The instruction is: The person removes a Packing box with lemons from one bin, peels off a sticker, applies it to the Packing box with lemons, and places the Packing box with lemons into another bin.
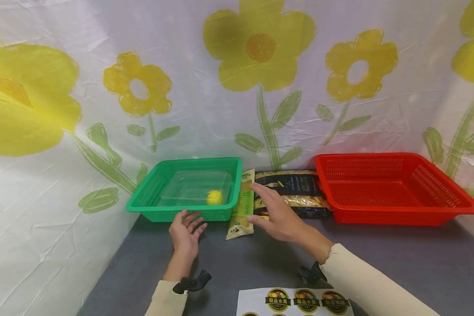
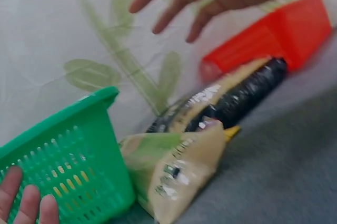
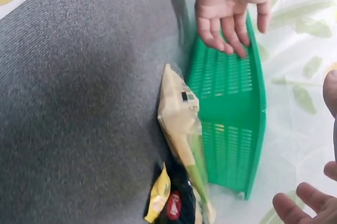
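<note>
Nearest me, at 6 o'clock on the grey table (image 1: pixel 399 259), a white sticker sheet (image 1: pixel 296 303) with round fruit labels lies flat. Just beyond it my left hand (image 1: pixel 186 232) sits at 11 o'clock, fingers spread and loose, tips touching the front wall of the green basket (image 1: pixel 150 206); it holds nothing. My right hand (image 1: pixel 278 215) hovers at 12 o'clock, fingers spread and straight, over two packets: a pale green packet (image 1: pixel 242 210) leaning against the green basket's right wall, and a dark pasta bag (image 1: pixel 296 188) behind it. Inside the green basket: a clear plastic box (image 1: pixel 193 186) and a yellow ball (image 1: pixel 214 197). At 2 o'clock, past the pasta bag, stands a red basket (image 1: pixel 395 215). Flowered sheeting (image 1: pixel 63 87) backs everything.
</note>
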A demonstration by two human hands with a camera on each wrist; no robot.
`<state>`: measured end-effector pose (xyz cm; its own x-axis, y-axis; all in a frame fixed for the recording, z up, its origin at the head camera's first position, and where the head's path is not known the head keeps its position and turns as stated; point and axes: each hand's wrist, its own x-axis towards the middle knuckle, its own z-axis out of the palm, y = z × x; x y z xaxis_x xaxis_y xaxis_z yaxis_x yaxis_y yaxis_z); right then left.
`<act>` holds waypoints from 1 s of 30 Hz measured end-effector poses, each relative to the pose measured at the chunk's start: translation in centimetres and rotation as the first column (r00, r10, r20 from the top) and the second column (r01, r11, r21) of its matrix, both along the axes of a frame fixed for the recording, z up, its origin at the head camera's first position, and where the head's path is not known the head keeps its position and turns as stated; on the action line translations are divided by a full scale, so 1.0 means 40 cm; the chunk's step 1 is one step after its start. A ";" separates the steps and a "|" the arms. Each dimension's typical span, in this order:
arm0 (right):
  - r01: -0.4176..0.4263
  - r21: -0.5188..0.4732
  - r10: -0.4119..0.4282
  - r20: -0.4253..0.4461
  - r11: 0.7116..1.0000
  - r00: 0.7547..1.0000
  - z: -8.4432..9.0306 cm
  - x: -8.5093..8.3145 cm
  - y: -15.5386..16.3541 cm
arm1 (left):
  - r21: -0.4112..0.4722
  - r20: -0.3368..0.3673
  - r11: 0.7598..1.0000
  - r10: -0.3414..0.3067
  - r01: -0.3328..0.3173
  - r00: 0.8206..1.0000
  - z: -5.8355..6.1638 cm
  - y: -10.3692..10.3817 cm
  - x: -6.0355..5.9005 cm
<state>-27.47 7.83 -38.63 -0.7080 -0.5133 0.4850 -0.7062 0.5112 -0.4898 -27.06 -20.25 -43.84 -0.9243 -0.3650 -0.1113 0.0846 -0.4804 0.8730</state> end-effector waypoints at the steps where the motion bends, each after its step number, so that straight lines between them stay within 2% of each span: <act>1: 0.000 0.003 0.000 0.004 1.000 1.000 -0.001 -0.002 -0.002 | 0.035 0.001 0.999 0.006 -0.006 1.000 0.002 0.001 -0.006; 6: -0.009 0.011 0.009 0.026 1.000 1.000 0.000 -0.010 -0.016 | 0.183 0.004 0.981 0.059 -0.059 0.998 0.008 0.000 -0.028; 9: -0.016 0.008 0.016 0.041 1.000 0.999 0.005 -0.013 -0.028 | 0.258 -0.004 0.959 0.120 -0.115 0.993 0.007 -0.003 -0.036; 13: -0.030 0.030 0.028 0.075 0.999 0.997 0.009 -0.016 -0.048 | 0.327 -0.048 0.921 0.240 -0.211 0.970 0.000 -0.007 -0.047; 15: -0.029 0.054 0.024 0.087 0.998 0.996 0.008 -0.020 -0.056 | 0.348 -0.080 0.907 0.282 -0.238 0.956 -0.005 -0.006 -0.052; 18: -0.040 0.078 0.033 0.088 0.996 0.996 0.005 -0.024 -0.072 | 0.351 -0.113 0.902 0.305 -0.249 0.946 -0.010 -0.008 -0.052; 24: -0.069 0.069 0.059 0.144 0.995 0.988 0.009 -0.033 -0.108 | 0.377 -0.107 0.892 0.309 -0.248 0.945 -0.010 -0.008 -0.054; 30: -0.053 -0.025 0.058 0.233 0.998 0.971 0.029 -0.060 -0.163 | 0.404 -0.092 0.883 0.300 -0.240 0.949 -0.009 -0.012 -0.057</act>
